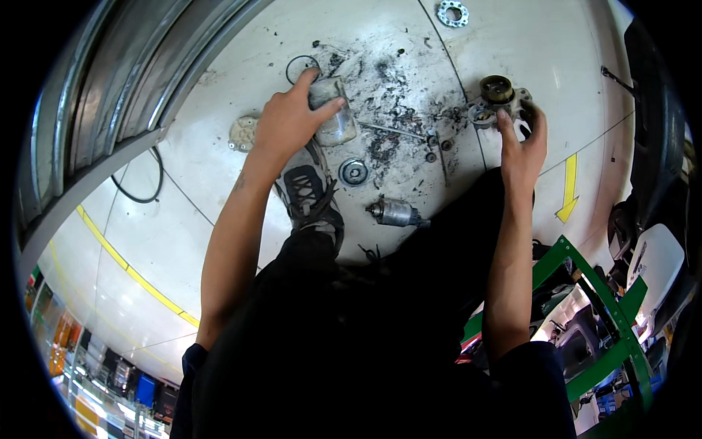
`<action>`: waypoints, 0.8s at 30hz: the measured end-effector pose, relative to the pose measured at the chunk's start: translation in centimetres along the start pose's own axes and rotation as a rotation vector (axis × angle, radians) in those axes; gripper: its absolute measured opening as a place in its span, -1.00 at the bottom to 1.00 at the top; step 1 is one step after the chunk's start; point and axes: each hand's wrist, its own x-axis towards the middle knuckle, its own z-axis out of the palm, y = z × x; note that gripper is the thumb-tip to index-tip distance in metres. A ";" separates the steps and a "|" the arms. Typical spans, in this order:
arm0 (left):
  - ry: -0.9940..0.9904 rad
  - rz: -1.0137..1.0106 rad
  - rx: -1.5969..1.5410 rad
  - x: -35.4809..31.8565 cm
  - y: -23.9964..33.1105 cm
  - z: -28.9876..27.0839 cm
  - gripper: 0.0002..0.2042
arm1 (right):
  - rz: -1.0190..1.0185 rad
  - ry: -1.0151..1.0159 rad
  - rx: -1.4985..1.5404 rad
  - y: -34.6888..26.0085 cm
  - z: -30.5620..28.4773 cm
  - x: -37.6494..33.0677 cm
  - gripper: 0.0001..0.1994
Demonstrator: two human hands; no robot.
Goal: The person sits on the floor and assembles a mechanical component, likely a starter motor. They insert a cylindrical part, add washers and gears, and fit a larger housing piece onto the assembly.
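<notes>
My left hand (287, 121) grips a worn grey metal cylinder (336, 124), its thumb across the top and its index finger stretched along the far end. To the right, my right hand (523, 146) has its thumb and fingers around the lower edge of a metal casting (482, 113) with a dark round cup (497, 89) on it. A thin ring (291, 79) lies by my left fingertips. Beside that hand is a pale round cover (242, 134). Nearer to me are a round metal disc (353, 172) and a silver cylindrical part (395, 213) with a dark end.
Black debris (391, 110) is scattered over the pale floor, with long thin bolts (393, 130) and small nuts (431, 156) among it. A toothed metal ring (453, 14) lies far off. My shoe (306, 192), a ribbed metal shutter (139, 66) and a green frame (603, 293) stand around.
</notes>
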 end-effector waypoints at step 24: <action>-0.431 0.208 -1.040 -5.9 2.5 2.2 -0.34 | 0.802 -0.811 1.158 -4.2 -0.5 -3.4 -0.40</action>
